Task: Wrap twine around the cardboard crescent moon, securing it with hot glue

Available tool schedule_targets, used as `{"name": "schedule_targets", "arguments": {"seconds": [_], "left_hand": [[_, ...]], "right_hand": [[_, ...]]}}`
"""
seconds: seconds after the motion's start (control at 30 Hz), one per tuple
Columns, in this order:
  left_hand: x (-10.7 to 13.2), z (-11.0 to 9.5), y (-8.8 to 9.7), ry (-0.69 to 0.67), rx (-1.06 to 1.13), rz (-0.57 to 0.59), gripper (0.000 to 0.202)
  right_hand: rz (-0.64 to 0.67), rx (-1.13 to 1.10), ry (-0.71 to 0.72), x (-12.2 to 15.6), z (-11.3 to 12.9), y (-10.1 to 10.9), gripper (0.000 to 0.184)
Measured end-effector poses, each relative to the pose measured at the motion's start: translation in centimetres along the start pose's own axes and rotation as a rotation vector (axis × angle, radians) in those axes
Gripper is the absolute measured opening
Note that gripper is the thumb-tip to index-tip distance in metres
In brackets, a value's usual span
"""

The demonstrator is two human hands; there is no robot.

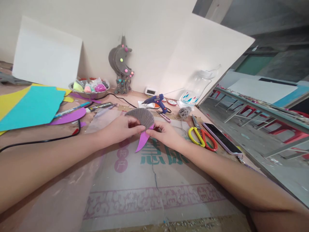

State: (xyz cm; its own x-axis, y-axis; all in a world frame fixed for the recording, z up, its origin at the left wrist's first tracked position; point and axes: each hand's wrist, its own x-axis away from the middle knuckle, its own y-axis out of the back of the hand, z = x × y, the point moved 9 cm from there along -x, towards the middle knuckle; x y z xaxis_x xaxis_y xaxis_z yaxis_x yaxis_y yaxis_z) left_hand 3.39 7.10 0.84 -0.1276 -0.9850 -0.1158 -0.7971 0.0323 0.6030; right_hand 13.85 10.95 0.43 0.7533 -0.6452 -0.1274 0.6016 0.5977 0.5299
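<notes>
My left hand (122,128) and my right hand (163,132) meet over the middle of the table, both pinching one piece. That piece is a crescent: its upper part is wrapped in grey twine (142,116), and its lower tip is bare purple foam (142,141). My left thumb and fingers press on the wrapped edge. My right fingers close on the crescent's right side by the purple part. Under the hands lies a clear plastic sheet with printed characters (154,180).
Right of my hands lie yellow-and-red scissors (201,137), a phone (222,138), a twine ball (184,112) and a blue glue gun (158,101). At left are teal and yellow foam sheets (31,106), a purple cut-out (69,116), a black cable (48,140) and a bowl of pom-poms (88,88). A finished twine moon (120,64) leans on the wall.
</notes>
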Motion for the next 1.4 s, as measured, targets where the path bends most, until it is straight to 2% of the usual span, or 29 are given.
{"name": "schedule_targets", "arguments": {"seconds": [0.17, 0.57, 0.7, 0.93, 1.23, 1.4], "left_hand": [[0.2, -0.3, 0.0, -0.004, -0.033, -0.017, 0.032], [0.3, -0.9, 0.8, 0.003, -0.126, -0.085, 0.032], [0.5, -1.5, 0.7, -0.052, -0.188, -0.083, 0.031], [0.5, -1.5, 0.0, -0.114, -0.210, -0.049, 0.032], [0.7, -1.8, 0.0, -0.124, -0.201, -0.042, 0.032], [0.6, -1.5, 0.3, -0.070, -0.171, -0.061, 0.033]], "right_hand": [[0.038, -0.039, 0.056, 0.0, 0.6, -0.4, 0.011], [0.062, -0.089, 0.053, 0.0, 0.3, -0.7, 0.009], [0.056, -0.071, 0.074, 0.0, 0.6, -0.6, 0.010], [0.032, -0.062, 0.116, 0.1, 1.2, -0.4, 0.017], [0.057, -0.128, 0.111, 0.2, 0.7, -0.7, 0.023], [0.049, -0.163, 0.112, 0.1, 1.1, -0.7, 0.024]]}}
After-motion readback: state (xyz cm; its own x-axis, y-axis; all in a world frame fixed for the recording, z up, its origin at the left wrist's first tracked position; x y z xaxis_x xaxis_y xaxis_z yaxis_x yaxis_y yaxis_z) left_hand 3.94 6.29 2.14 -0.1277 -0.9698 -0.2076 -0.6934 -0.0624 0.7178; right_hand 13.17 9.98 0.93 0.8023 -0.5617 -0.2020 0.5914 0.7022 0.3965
